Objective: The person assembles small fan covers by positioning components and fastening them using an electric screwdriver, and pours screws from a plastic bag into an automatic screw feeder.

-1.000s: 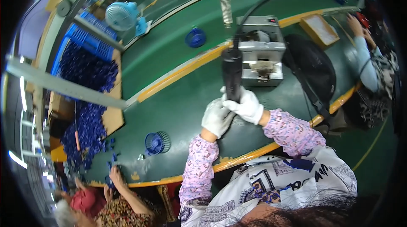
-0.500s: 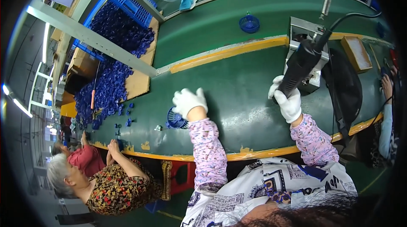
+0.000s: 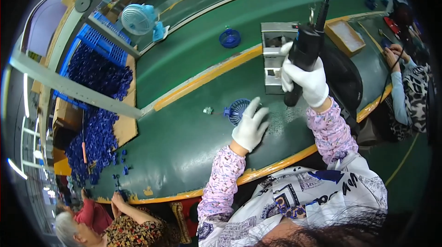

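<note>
My right hand (image 3: 309,80), in a white glove, is wrapped around a black power screwdriver (image 3: 305,46) that hangs from a metal hook and has a cable at its top. The tool is nearly upright, just right of a metal fixture (image 3: 274,80) on the green table. My left hand (image 3: 251,128), also gloved, has its fingers apart and holds nothing. Its fingertips are at the right rim of a blue slotted round housing (image 3: 236,110); whether they touch it, I cannot tell. A small silvery-green piece (image 3: 208,110) lies left of the housing.
Another blue round housing (image 3: 229,38) sits beyond the yellow-edged strip. A pile of small blue parts (image 3: 99,127) and a blue crate (image 3: 103,46) are at the left. A light-blue fan (image 3: 138,19), an open carton (image 3: 344,37) and a black bag (image 3: 340,79) stand around. Co-workers sit on both sides.
The view has shifted to the right. The blue housing and my left hand are now closer to the fixture. My right hand has brought the screwdriver to the fixture's right side, more upright.
</note>
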Available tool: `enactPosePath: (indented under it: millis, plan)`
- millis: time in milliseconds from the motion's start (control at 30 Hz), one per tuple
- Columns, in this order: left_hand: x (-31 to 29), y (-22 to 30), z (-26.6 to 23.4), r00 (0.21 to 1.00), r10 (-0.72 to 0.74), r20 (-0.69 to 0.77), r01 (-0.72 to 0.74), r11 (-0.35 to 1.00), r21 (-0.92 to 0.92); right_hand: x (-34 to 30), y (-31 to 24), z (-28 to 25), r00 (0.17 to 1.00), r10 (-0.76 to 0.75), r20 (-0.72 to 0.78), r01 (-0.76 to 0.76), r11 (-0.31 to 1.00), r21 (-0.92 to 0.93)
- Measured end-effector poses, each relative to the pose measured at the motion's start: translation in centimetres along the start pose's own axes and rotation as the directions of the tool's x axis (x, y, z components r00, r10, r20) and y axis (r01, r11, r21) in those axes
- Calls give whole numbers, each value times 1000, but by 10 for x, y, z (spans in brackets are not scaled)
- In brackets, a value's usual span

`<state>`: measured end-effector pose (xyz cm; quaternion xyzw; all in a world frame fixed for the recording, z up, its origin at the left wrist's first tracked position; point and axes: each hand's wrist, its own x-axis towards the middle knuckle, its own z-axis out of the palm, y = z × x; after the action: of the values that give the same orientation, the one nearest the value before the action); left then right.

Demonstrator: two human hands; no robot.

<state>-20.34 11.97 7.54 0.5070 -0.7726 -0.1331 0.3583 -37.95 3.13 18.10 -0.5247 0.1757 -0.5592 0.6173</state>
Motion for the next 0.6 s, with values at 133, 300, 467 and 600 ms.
enactPosePath:
  millis: [133,300,467,600]
  plan:
    - [3,1,-7,989,128,-71,-113,977,182,16,-1,7,962,-210,-176,172,963,-209]
    - [2,-1,-25,952,-187,-243,274,873,404,27,21,-6,927,-352,-131,278,878,-390]
    - [-6,-23,-18,990,-129,59,124,990,74,15,24,-4,863,-505,-36,405,732,-547]
    - [-6,-16,-4,974,-156,163,147,987,67,-12,26,13,975,-185,-125,154,963,-219]
